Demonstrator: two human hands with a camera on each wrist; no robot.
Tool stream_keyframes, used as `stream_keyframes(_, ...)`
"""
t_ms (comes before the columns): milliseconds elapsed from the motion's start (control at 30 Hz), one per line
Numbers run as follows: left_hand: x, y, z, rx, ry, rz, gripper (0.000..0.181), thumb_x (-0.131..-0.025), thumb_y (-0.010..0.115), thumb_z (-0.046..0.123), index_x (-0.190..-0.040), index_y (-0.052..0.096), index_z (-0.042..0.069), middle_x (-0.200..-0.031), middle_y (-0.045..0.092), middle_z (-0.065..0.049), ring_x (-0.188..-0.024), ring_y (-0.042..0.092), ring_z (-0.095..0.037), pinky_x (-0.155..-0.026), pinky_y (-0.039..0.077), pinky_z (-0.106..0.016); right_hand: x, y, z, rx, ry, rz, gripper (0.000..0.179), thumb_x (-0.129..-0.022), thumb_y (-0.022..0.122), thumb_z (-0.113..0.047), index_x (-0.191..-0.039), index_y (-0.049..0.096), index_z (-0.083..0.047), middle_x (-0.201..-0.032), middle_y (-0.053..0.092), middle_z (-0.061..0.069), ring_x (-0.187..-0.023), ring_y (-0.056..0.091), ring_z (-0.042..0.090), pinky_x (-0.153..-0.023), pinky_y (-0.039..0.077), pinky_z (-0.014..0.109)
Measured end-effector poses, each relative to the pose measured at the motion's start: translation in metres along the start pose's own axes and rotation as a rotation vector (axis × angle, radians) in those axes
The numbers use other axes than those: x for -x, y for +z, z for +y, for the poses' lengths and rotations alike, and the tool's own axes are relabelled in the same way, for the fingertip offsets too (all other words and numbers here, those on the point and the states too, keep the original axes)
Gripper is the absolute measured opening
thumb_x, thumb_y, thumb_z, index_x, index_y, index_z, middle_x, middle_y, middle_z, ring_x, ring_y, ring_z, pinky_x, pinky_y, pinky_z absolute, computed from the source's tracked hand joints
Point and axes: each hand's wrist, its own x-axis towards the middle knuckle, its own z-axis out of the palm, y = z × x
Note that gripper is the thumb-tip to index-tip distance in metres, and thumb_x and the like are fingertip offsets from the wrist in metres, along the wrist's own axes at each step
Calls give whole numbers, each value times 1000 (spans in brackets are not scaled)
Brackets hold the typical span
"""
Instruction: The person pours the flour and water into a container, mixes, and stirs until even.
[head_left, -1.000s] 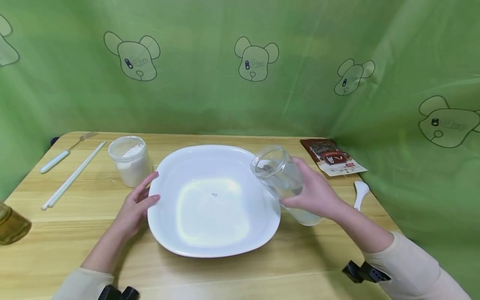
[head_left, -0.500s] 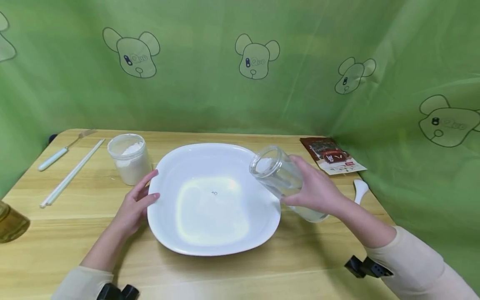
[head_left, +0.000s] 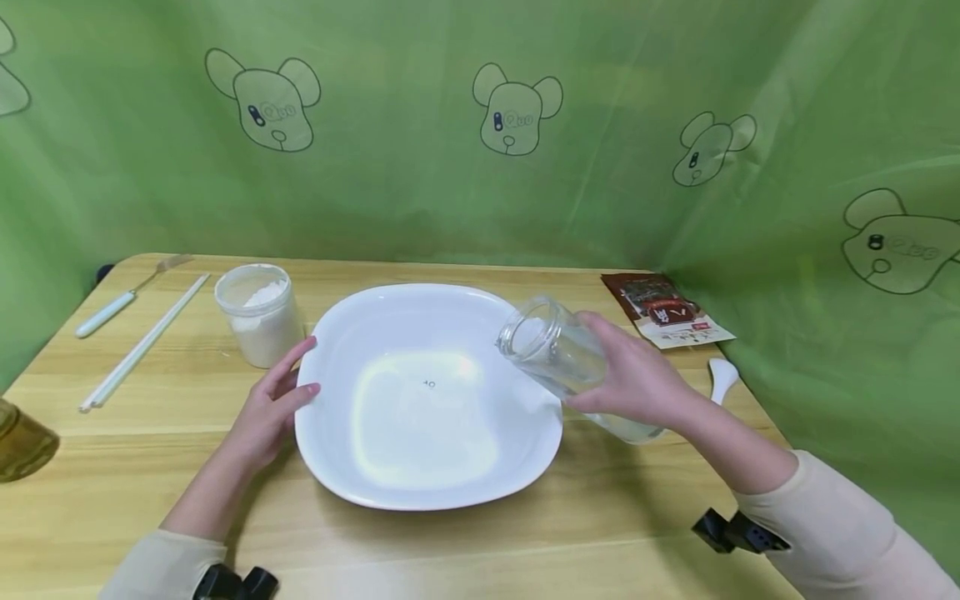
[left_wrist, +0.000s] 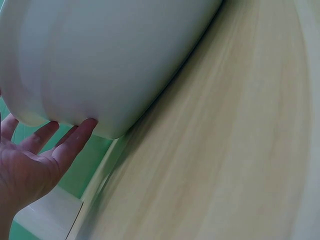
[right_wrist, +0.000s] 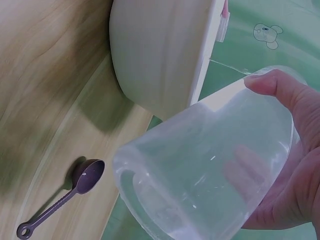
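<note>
The jar (head_left: 567,357) has tipped further, the basin (head_left: 420,450) (white) between the hands (head_left: 267,412) (head_left: 636,377).

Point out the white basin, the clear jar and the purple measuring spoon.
White basin (head_left: 427,429): head view, on its inside bottom.
Clear jar (head_left: 566,362): head view, on its side below the mouth.
Purple measuring spoon (right_wrist: 90,175): right wrist view, on its bowl.
</note>
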Motion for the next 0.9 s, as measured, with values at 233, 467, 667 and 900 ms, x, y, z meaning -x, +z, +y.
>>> stream_keyframes(233, 0, 0, 0, 7, 11, -5, 58, -84, 49, 1, -136, 29, 16, -111, 45, -11, -88, 56, -17, -66, 50, -36, -1, -1, -3, 19, -10, -15, 90, -52, 78, -29, -127, 33, -7, -103, 53, 14, -81, 52, 26, -62, 46, 39)
stream_keyframes(467, 0, 0, -1, 14, 16, -6, 57, -84, 49, 0, -135, 30, 16, -111, 46, -10, -88, 56, -17, -66, 50, -36, -2, -2, -7, 42, -10, -33, 93, -52, 79, -28, -129, 31, -6, -113, 50, 16, -86, 51, 29, -66, 46, 44)
stream_keyframes(667, 0, 0, -1, 19, 16, -4, 57, -83, 49, 0, -135, 30, 15, -110, 47, -8, -88, 56, -17, -66, 50, -35, -3, -1, -10, 48, -3, -51, 95, -52, 79, -29, -130, 30, -7, -117, 48, 16, -88, 51, 29, -66, 46, 44)
stream_keyframes(900, -1, 0, -2, 23, 15, 0, 57, -83, 49, 0, -134, 32, 17, -109, 48, -6, -87, 56, -16, -64, 51, -36, -4, -1, -11, 58, -15, -61, 94, -52, 78, -27, -130, 30, -7, -116, 48, 16, -88, 51, 29, -66, 47, 43)
